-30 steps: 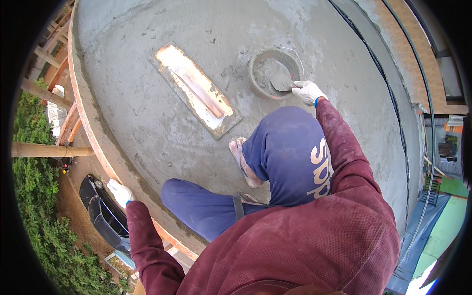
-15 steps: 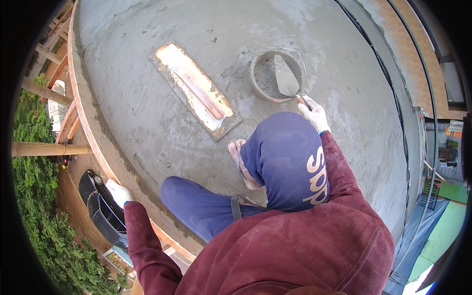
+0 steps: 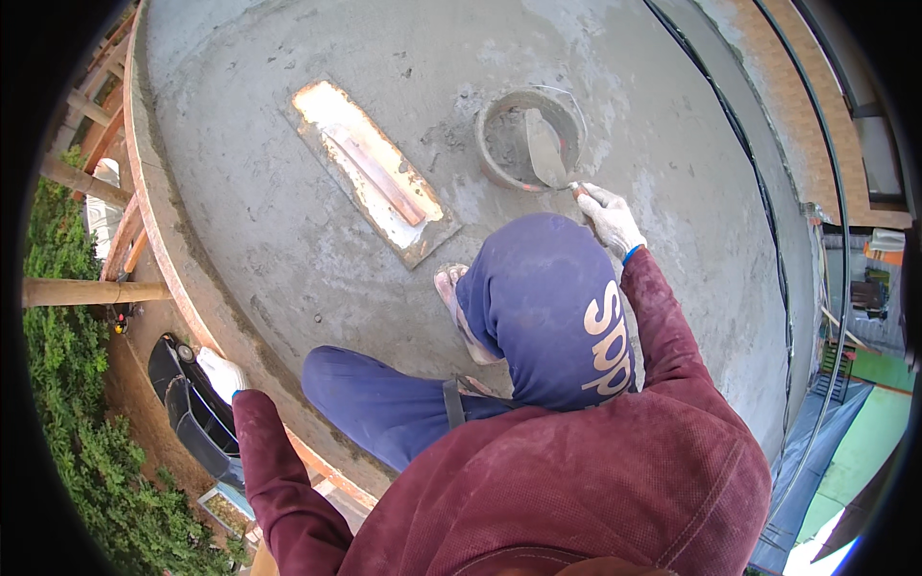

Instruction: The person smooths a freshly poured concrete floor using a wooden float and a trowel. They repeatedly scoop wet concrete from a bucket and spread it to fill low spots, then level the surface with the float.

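My right hand (image 3: 612, 219), in a white glove, is closed round the handle of a pointed masonry trowel (image 3: 545, 152). The trowel's grey, mortar-coated blade lies inside a round mortar bucket (image 3: 487, 165) with a wire handle. Some wet grey mortar (image 3: 509, 144) shows beneath the blade. My left hand (image 3: 221, 372), also gloved in white, is at the curved rim of the slab; its fingers are too bunched and indistinct to read. Between the two hands, a long rectangular plastering float (image 3: 370, 178) rests on the cement with its wooden handle up.
Wet grey cement (image 3: 269, 211) covers the curved slab. Its thin edging board (image 3: 154, 221) runs along the left, with a drop beyond to a parked black car (image 3: 182, 403), poles and trees. Black cables (image 3: 735, 120) cross at the right. My bent knees and bare foot are near the float.
My right hand has turned the trowel, so its blade appears narrower and more tilted in the bucket. The whole view has shifted slightly; the left hand stays by the rim.
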`<state>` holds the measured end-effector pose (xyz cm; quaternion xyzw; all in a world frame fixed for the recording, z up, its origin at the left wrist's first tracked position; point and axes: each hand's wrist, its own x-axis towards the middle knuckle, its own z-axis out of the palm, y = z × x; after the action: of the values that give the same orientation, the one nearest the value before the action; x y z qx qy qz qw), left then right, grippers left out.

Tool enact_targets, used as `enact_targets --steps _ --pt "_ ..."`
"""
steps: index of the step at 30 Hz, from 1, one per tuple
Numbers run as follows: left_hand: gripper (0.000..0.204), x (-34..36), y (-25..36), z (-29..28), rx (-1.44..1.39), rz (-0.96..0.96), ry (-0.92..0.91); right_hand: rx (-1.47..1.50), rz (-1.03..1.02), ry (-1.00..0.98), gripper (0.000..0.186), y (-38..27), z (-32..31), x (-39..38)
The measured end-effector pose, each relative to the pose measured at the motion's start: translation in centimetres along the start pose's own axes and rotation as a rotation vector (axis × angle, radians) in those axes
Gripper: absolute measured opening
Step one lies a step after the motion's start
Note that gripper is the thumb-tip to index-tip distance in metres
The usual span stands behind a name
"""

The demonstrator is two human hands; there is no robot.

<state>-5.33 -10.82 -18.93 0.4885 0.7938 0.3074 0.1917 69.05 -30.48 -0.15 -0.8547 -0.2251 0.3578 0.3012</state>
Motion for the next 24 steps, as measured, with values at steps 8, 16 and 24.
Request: enact_targets --steps 8,16,24 --pt "0.073 0.0 -0.8 1.5 -0.044 -0.021 0.005 -0.066 -0.182 0.144 0.047 2.5 -1.1 1.5" --pt "0.051 -1.6 4.4 2.4 0.374 0.108 -0.02 -0.327 -0.39 0.035 0.048 -7.9 1.6 -5.2" --pt "0.07 -3.6 3.7 -1.3 0.212 -0.194 0.086 -0.542 -0.87 -0.566 0.049 -17.4 17.3 -2.5"
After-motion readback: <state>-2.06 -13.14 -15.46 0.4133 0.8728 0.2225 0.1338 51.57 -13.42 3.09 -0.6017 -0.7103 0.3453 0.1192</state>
